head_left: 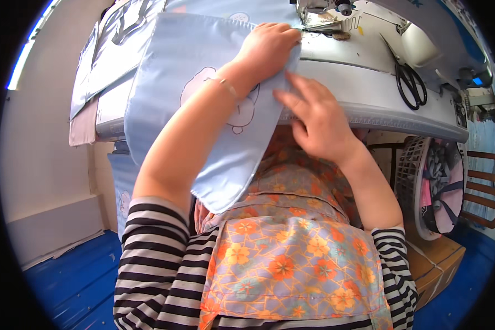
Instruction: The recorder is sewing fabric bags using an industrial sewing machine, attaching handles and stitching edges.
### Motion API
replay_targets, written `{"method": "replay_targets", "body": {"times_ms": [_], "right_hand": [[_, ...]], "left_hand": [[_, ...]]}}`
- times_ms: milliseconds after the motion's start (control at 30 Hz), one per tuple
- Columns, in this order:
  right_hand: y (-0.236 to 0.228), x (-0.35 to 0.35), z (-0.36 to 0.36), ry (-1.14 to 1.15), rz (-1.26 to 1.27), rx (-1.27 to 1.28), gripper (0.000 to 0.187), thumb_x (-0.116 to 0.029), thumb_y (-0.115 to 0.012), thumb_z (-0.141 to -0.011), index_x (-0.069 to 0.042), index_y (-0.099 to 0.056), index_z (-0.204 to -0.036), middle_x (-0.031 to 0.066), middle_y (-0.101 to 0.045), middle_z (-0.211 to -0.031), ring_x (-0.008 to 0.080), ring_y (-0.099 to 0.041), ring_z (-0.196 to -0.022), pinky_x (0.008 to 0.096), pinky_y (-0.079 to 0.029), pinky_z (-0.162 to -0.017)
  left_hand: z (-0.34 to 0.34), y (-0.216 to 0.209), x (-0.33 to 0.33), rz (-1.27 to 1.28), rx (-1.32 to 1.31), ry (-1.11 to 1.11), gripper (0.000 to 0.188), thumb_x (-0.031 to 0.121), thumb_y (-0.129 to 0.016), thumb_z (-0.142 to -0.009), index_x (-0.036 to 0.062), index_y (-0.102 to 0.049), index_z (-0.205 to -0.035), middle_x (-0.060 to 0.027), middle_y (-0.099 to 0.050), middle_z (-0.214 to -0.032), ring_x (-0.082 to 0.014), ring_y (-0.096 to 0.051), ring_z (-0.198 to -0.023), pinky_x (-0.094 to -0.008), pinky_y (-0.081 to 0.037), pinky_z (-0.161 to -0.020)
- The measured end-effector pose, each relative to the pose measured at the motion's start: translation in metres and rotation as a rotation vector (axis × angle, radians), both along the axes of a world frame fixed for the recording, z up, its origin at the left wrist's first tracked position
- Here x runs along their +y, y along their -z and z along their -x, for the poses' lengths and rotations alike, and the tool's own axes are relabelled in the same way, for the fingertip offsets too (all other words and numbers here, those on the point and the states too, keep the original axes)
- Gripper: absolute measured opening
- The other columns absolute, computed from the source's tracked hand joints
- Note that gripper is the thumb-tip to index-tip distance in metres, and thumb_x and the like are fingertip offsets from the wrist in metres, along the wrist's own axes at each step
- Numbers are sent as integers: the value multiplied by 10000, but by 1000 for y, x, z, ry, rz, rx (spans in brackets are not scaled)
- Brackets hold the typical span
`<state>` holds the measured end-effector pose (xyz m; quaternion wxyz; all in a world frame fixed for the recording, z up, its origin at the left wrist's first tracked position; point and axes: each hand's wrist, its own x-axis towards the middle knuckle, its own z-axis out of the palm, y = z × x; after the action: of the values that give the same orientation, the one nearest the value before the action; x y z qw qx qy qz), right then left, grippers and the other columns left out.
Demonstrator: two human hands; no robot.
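Observation:
A light blue cloth piece point(168, 71) with a printed cartoon animal hangs from the sewing table over its front edge toward my lap. My left hand point(269, 50) lies on its far right corner, beside the sewing machine's presser foot area point(320, 25). The fingers of that hand are bent and closed over the cloth's edge. Lower along the same right edge is my right hand point(322, 118), slightly blurred. Its fingers are apart, with the tips at the cloth's edge, not closed round it.
Black-handled scissors point(410, 82) lie on the sewing table point(363, 82) at the right. A white plastic basket point(415, 181) with fabrics stands on a cardboard box point(443, 264). More printed fabric point(107, 55) is at the left. A wooden chair point(484, 190) stands behind the basket.

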<state>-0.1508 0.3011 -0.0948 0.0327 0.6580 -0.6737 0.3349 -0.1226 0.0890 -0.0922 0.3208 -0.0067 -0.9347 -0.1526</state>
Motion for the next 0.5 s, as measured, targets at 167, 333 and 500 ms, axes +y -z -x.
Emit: {"method": "replay_targets", "body": {"times_ms": [167,333,500], "right_hand": [[11,-7,-7,120,113,107,406,-8,-683,-729,-81,-694,-1128,131,-629,-1256,340,-590,-1166,430,-510,-958],[11,-10,-1,155,186,30,308,33,-670,-724,-58,-715,-1015,95,-694,-1122,320,-640,-1085,417,-536,-906],[7,-1,10,150,150,16,288,59,-658,-724,-41,-706,-989,93,-697,-1111,305,-647,-1075,403,-541,-898]], "left_hand": [[31,4,11,265,198,-191,129,140,-593,-890,87,-681,-968,-59,-681,-1012,-282,-621,-1033,-409,-493,-913],[16,0,5,180,-255,-101,225,186,-628,-917,75,-695,-1101,-70,-660,-1136,-269,-597,-1111,-393,-486,-964],[18,5,14,203,-150,-106,253,185,-629,-916,69,-693,-1132,-80,-660,-1149,-282,-595,-1109,-392,-497,-958]]}}
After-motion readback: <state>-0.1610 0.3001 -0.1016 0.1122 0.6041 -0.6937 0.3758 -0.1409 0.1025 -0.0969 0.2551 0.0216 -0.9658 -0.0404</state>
